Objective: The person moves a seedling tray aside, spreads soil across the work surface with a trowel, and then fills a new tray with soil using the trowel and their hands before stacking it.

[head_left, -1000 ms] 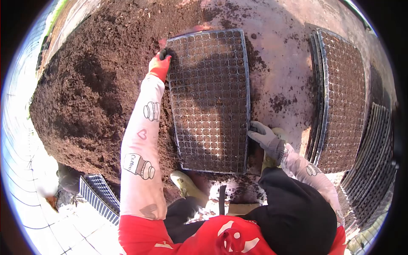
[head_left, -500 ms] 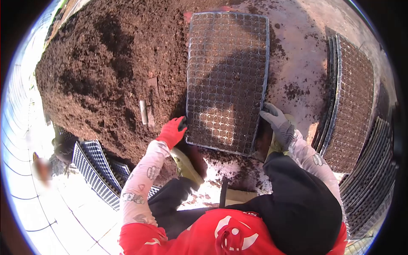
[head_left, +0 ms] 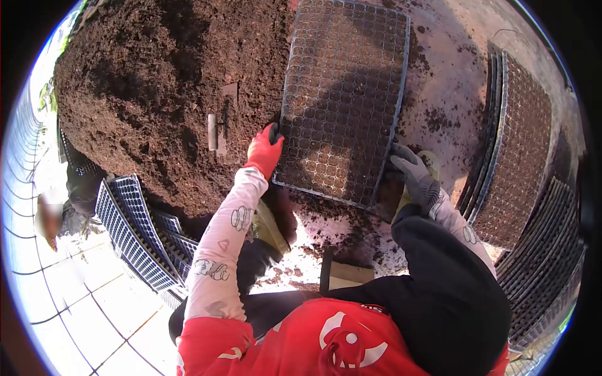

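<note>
In the middle of the head view, a seedling tray [head_left: 342,103] with many small square cells lies flat, its cells filled with dark soil. My left hand [head_left: 266,150], in a red glove with dark finger parts, has its fingers curled at the tray's left edge near the front corner. On the opposite side, my right hand [head_left: 416,173] wears a grey glove and holds the right edge with thumb and fingertips. The undersides of both grips are hidden. A shadow falls across part of the tray.
A large soil heap [head_left: 144,81] fills the left, with a handled tool [head_left: 212,131] lying on it. Dark trays [head_left: 135,229] lean at lower left. To the right stand stacked filled trays [head_left: 523,150] and more stacked trays [head_left: 542,250]. Loose soil covers the ground.
The view has shifted, so the tray and soil heap sit higher in it. My left hand has moved slightly forward along the tray's edge; my right hand stays at the right edge.
</note>
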`<state>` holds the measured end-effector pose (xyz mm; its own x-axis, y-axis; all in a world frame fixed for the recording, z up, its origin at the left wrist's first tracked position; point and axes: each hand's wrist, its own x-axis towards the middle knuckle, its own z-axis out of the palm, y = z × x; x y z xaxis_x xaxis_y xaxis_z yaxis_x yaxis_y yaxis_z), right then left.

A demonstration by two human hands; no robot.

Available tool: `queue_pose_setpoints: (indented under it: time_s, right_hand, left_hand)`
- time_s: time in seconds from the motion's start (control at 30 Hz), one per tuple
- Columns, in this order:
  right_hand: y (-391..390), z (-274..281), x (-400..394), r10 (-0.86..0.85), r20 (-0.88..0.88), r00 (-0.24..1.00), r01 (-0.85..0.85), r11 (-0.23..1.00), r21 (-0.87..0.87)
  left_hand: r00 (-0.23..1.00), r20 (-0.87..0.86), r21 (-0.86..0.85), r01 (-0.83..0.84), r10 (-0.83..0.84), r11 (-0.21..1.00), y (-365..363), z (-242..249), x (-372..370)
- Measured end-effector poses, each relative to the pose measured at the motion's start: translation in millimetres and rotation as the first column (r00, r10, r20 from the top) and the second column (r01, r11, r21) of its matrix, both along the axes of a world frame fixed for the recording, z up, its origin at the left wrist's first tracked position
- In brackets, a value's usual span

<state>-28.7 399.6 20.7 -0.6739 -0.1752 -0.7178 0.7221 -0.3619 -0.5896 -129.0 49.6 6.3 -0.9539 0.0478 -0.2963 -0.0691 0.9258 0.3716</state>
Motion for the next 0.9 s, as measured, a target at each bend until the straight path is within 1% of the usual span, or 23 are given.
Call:
queue_pose_setpoints:
  time_s: [0.03, 0.1, 0.13, 0.23, 0.27, 0.3, 0.37, 0.4, 0.43, 0.47, 0.5, 0.53, 0.57, 0.6, 0.63, 0.67, 0.7, 0.73, 0.77, 0.8, 0.83, 0.9]
  right_hand:
    - [-0.3, 1.3, 1.1, 0.002, -0.005, 1.000, -0.002, 1.000, -0.004]
    - [-1.6, 4.1, -1.0, -0.001, -0.021, 1.000, 0.002, 1.000, 0.025]
    - [-1.3, 4.9, -2.7, 0.004, -0.026, 1.000, -0.003, 1.000, 0.021]
    - [-0.2, 6.2, -1.3, 0.045, -0.010, 0.999, -0.044, 0.998, 0.043]
    - [0.1, 6.5, -1.3, 0.057, -0.016, 0.998, -0.057, 0.998, 0.037]
    - [-0.3, 6.3, -0.6, 0.068, -0.018, 0.998, -0.067, 0.997, 0.031]
    - [-0.3, 5.2, 2.2, 0.086, -0.030, 0.996, -0.085, 0.996, 0.039]
    - [0.1, 4.9, 0.3, 0.098, -0.055, 0.994, -0.095, 0.994, 0.052]
    - [0.3, 6.0, 0.6, 0.105, -0.048, 0.993, -0.102, 0.993, 0.055]
    - [-0.5, 8.5, 0.2, 0.090, -0.043, 0.995, -0.088, 0.995, 0.048]
    - [-1.3, 10.8, -0.5, 0.073, -0.037, 0.997, -0.071, 0.997, 0.042]
    - [-2.1, 12.4, -0.4, 0.074, -0.027, 0.997, -0.073, 0.996, 0.046]
    - [-3.2, 13.6, -0.6, 0.072, -0.034, 0.997, -0.070, 0.996, 0.046]
    - [-4.3, 14.3, -1.1, 0.070, -0.040, 0.997, -0.068, 0.997, 0.047]
    - [-4.9, 15.1, -0.9, 0.073, -0.026, 0.997, -0.071, 0.996, 0.051]
    - [-4.8, 15.9, -0.6, 0.101, -0.038, 0.994, -0.098, 0.993, 0.067]
    - [-4.8, 15.7, -1.4, 0.127, -0.054, 0.990, -0.122, 0.989, 0.085]
    - [-5.2, 14.9, -2.2, 0.126, -0.045, 0.991, -0.122, 0.988, 0.094]
    - [-5.4, 14.3, -1.3, 0.116, -0.059, 0.991, -0.113, 0.992, 0.060]
    - [-5.4, 13.6, -0.6, 0.104, -0.072, 0.992, -0.103, 0.994, 0.027]
    - [-5.1, 11.9, -0.6, 0.100, -0.060, 0.993, -0.098, 0.994, 0.039]
    - [-4.4, 7.7, 1.0, 0.123, -0.080, 0.989, -0.118, 0.991, 0.064]
  left_hand:
    - [1.000, -0.017, -0.018, -0.007, 0.007, 1.000, -6.9, -1.6, 19.2]
    - [0.996, 0.082, -0.114, -0.020, 0.030, 0.993, -5.0, 15.1, 49.1]
    - [0.983, 0.174, -0.137, -0.040, 0.064, 0.990, -6.1, 19.4, 63.3]
    - [0.985, 0.160, -0.114, -0.044, 0.062, 0.992, -32.4, 1.5, 108.7]
    - [0.982, 0.182, -0.158, -0.020, 0.049, 0.987, -32.3, 4.9, 118.1]
    - [0.981, 0.185, -0.160, -0.025, 0.055, 0.987, -25.3, 15.8, 116.0]
    - [0.906, 0.416, -0.247, 0.034, 0.075, 0.968, -12.0, 36.5, 109.5]
    - [0.866, 0.481, -0.249, -0.014, 0.137, 0.968, -9.6, 39.2, 105.4]
    - [0.862, 0.488, -0.246, -0.019, 0.141, 0.969, -10.4, 35.9, 111.8]
    - [0.933, 0.336, -0.181, -0.074, 0.132, 0.981, -12.3, 28.3, 119.5]
    - [0.976, 0.173, -0.108, -0.116, 0.133, 0.987, -13.5, 20.1, 126.7]
    - [0.965, 0.156, -0.015, -0.210, 0.210, 0.978, -12.8, 10.8, 134.4]
    - [0.963, 0.167, -0.012, -0.212, 0.211, 0.977, -5.1, 11.3, 139.9]
    - [0.893, 0.220, 0.138, -0.427, 0.392, 0.894, 7.6, 15.8, 143.8]
    - [0.782, 0.301, 0.264, -0.618, 0.546, 0.741, 21.4, 20.5, 149.0]
    - [0.697, 0.317, 0.193, -0.711, 0.643, 0.676, 38.6, 24.8, 152.0]
    - [0.694, 0.329, 0.191, -0.714, 0.641, 0.674, 53.2, 23.0, 159.0]
    - [0.655, 0.312, 0.295, -0.755, 0.688, 0.585, 67.7, 20.8, 166.3]
    - [0.609, 0.306, 0.392, -0.781, 0.732, 0.486, 82.6, 20.3, 174.6]
    - [0.582, 0.376, 0.376, -0.807, 0.721, 0.455, 98.5, 26.0, 178.6]
    - [0.648, 0.451, 0.635, -0.716, 0.613, 0.290, 97.2, -6.7, 203.9]
    - [0.638, 0.586, 0.687, -0.718, 0.499, 0.110, 122.8, -7.3, 223.1]
